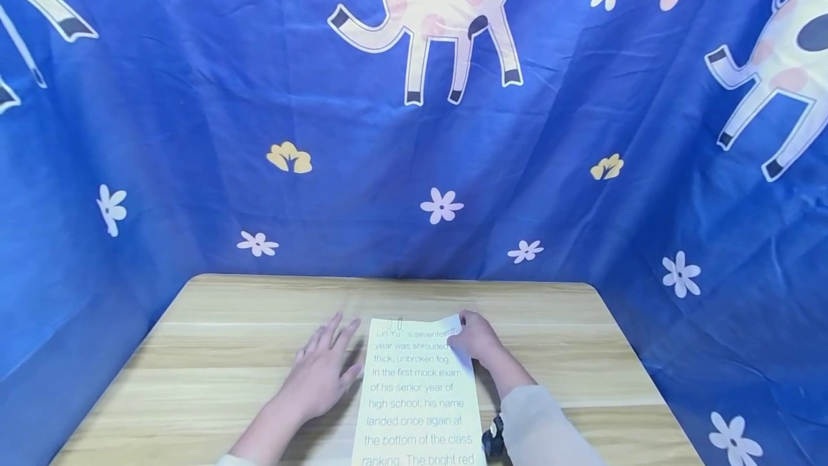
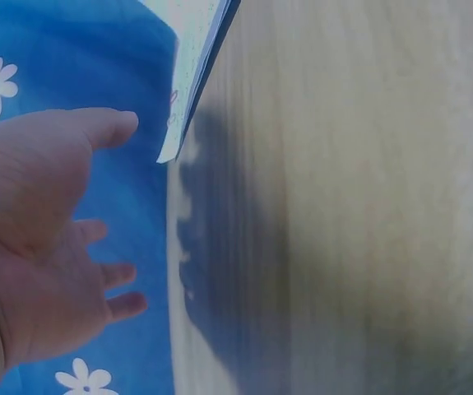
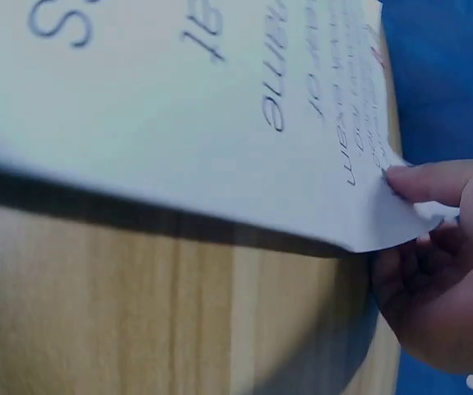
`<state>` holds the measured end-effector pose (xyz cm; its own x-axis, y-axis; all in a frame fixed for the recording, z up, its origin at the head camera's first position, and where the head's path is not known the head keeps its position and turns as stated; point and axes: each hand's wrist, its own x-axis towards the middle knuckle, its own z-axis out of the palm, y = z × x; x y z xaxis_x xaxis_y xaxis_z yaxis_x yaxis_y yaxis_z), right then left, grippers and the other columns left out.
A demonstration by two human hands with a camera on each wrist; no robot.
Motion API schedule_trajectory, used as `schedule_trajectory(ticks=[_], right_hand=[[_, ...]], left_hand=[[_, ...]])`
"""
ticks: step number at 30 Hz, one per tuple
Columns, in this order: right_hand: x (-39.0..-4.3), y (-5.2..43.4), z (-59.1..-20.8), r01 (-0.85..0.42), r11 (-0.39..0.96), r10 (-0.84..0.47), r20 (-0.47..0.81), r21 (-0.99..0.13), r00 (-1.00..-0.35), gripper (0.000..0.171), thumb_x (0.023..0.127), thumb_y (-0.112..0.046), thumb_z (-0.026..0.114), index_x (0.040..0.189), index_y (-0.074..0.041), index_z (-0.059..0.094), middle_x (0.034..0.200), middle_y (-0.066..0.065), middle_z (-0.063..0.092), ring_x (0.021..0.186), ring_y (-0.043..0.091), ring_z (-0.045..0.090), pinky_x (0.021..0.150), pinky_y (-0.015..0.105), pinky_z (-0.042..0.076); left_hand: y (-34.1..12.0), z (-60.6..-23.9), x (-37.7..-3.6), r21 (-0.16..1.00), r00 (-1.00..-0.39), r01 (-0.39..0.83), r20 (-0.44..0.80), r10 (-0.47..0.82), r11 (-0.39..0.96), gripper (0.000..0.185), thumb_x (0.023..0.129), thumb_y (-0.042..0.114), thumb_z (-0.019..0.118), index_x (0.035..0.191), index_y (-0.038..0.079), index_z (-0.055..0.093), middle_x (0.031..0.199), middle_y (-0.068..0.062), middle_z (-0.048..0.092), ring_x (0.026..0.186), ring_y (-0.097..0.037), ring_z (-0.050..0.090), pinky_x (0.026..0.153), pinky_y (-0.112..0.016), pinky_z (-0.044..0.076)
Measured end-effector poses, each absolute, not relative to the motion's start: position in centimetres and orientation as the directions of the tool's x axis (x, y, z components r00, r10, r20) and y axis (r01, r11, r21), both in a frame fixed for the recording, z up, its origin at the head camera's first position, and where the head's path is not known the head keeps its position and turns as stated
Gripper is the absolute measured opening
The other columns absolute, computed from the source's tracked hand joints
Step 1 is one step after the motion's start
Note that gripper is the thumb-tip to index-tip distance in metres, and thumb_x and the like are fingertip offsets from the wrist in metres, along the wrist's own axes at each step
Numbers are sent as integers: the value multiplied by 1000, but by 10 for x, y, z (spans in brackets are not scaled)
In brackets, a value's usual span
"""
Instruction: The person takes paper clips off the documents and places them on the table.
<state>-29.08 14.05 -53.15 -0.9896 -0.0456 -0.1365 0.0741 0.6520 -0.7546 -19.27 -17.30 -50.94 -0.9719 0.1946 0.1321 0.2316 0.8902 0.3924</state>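
Observation:
A tall sheaf of white paper point(image 1: 414, 401) printed with large English text lies at the table's front middle. Two small paper clips point(image 1: 399, 323) sit near the left of its top edge. At the top right corner, my right hand point(image 1: 480, 340) pinches the paper between thumb and fingers, and the corner bends upward; the right wrist view shows the gripped paper point(image 3: 178, 140) close up. To the left of the paper, my left hand point(image 1: 320, 372) hovers with fingers spread. In the left wrist view its thumb points toward the paper's edge point(image 2: 188, 82), apart from it.
A light wood-grain table point(image 1: 259, 308) carries the paper. Blue cloth point(image 1: 362, 200) with cartoon animals and flowers hangs behind the table and on both sides. A dark strapped device point(image 1: 494, 439) is at my right wrist.

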Motion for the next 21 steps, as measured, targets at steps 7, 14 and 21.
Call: schedule_trajectory(ticks=[7, 14, 21], right_hand=[[-292, 155, -538, 79, 467, -152, -168, -881, -974, 26, 91, -2, 79, 116, -1, 76, 105, 10, 81, 87, 18, 73, 78, 31, 63], [-295, 165, -551, 90, 404, -163, -169, -910, -972, 30, 93, -6, 81, 123, -3, 75, 110, 9, 82, 89, 17, 74, 83, 28, 59], [-298, 170, -554, 110, 350, -175, -180, -930, -968, 30, 94, -8, 81, 123, -2, 76, 110, 12, 83, 87, 15, 75, 82, 27, 59]], left_hand=[[-175, -507, -206, 493, -973, 230, 111, 202, 839, 77, 105, 29, 69, 171, 16, 32, 173, -26, 35, 153, -57, 42, 120, -85, 32], [-173, -504, -231, 622, -974, 220, 101, 201, 751, 70, 108, 24, 66, 169, 9, 34, 166, -28, 45, 148, -53, 50, 124, -73, 39], [-160, -508, -264, 803, -983, 154, 67, 169, 575, 56, 108, 17, 63, 160, 4, 46, 157, -25, 56, 138, -45, 63, 118, -62, 52]])
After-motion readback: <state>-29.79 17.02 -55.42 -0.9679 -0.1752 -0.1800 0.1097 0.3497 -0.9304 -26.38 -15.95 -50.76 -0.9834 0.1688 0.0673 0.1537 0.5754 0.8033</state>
